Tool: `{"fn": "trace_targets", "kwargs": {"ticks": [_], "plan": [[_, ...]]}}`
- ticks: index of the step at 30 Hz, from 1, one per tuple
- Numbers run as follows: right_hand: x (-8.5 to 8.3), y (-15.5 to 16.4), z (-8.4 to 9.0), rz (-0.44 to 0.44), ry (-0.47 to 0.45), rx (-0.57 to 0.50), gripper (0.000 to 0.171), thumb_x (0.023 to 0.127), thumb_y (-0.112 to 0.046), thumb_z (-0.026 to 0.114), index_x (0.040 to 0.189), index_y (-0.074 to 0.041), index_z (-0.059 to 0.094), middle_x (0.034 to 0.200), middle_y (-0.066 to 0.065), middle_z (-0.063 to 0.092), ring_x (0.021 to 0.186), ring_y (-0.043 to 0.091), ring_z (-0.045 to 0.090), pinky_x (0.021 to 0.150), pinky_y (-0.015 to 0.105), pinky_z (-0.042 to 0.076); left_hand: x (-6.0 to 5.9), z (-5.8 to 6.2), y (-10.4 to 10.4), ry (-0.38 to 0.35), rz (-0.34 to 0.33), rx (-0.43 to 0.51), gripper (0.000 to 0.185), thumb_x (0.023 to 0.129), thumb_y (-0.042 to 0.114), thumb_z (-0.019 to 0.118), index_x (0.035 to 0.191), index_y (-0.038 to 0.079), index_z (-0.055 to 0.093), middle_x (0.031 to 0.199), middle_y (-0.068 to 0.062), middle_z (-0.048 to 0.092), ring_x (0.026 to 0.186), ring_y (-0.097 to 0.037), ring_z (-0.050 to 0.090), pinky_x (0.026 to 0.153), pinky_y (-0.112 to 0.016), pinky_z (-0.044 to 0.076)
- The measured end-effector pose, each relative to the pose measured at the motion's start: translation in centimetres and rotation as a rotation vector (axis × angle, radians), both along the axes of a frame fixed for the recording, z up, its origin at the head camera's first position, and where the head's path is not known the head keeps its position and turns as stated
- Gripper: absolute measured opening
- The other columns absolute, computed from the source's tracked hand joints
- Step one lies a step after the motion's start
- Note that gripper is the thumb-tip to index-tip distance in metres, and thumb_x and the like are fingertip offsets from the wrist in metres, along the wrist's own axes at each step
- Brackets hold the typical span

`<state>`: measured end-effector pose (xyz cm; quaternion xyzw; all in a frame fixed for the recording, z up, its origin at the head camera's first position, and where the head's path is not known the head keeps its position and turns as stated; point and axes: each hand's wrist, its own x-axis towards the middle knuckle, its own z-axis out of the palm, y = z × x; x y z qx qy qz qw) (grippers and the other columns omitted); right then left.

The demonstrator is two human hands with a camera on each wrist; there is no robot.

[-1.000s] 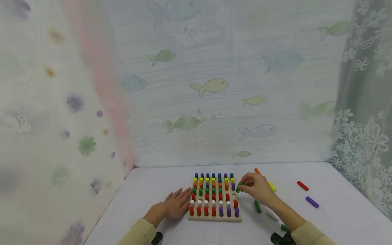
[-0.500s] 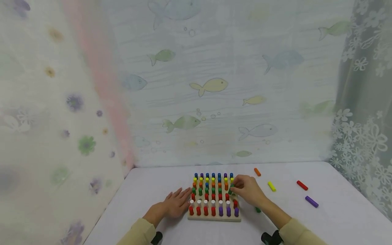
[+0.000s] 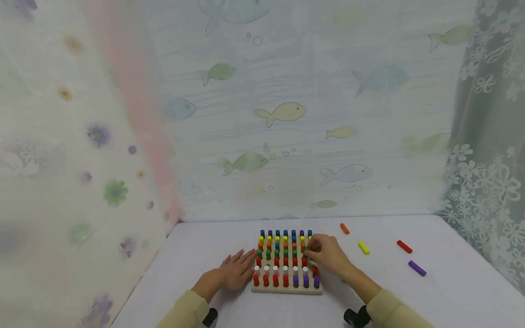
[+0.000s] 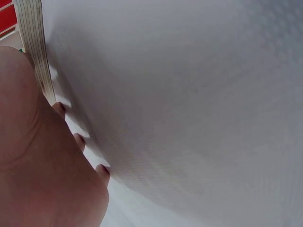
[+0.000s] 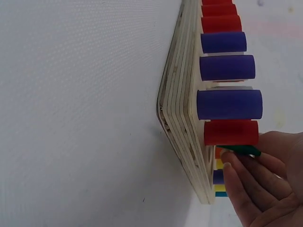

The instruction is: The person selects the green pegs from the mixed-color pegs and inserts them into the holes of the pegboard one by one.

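Note:
A wooden pegboard (image 3: 287, 290) holds rows of upright coloured pegs: blue, yellow, orange, green, red, white, and a mixed red and purple row in front. My right hand (image 3: 328, 256) pinches a green peg (image 5: 242, 150) between thumb and fingers over the board's right side, at the end of the green row. In the right wrist view the peg is tilted and half hidden behind a red peg (image 5: 231, 133). Flat on the table, my left hand (image 3: 235, 274) rests with its fingertips at the board's left edge. The left wrist view shows the board's layered edge (image 4: 35, 42) against that hand.
Loose pegs lie on the white tablecloth to the right: orange (image 3: 344, 228), yellow (image 3: 363, 248), red (image 3: 404, 246) and purple (image 3: 417, 268). My right forearm (image 3: 361, 281) covers part of the table there. A fish-patterned curtain (image 3: 287, 182) hangs behind the table.
My right hand has moved left with the green peg, from beside the board's right edge to over the green row. My left hand stays in place.

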<state>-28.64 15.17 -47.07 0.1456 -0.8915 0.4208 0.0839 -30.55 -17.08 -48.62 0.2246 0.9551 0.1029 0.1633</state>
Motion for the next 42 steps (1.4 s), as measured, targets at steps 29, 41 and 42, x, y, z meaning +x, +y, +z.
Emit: {"fn": "trace_targets", "kwargs": {"ticks": [29,41,42], "plan": [[-0.3,-0.3,-0.4,0.080,0.023,0.082,0.009,0.089,-0.002,0.077,0.090,-0.008,0.071,0.083,-0.004,0.070,0.076,0.009,0.062,0.069,0.025,0.057,0.4,0.3,0.2,0.012,-0.002,-0.003,0.064,0.108,0.052,0.035,0.164,0.022,0.024,0.170,0.002,0.022,0.157,-0.033,0.015,0.123,-0.064,0.011],[-0.3,0.1,0.1,0.107,0.008,0.104,0.004,0.091,-0.006,0.076,0.092,-0.010,0.074,0.085,-0.005,0.071,0.079,0.010,0.063,0.072,0.025,0.058,0.2,0.3,0.2,0.002,0.006,-0.008,0.065,0.108,0.051,0.037,0.164,0.021,0.024,0.171,0.001,0.022,0.157,-0.034,0.014,0.123,-0.064,0.010],[-0.3,0.1,0.1,0.110,0.002,0.108,0.004,0.092,-0.007,0.076,0.094,-0.009,0.074,0.087,-0.005,0.071,0.080,0.010,0.064,0.073,0.026,0.058,0.0,0.1,0.2,0.004,0.006,-0.006,0.065,0.108,0.052,0.036,0.164,0.022,0.024,0.171,0.001,0.022,0.157,-0.034,0.014,0.123,-0.064,0.010]]}}
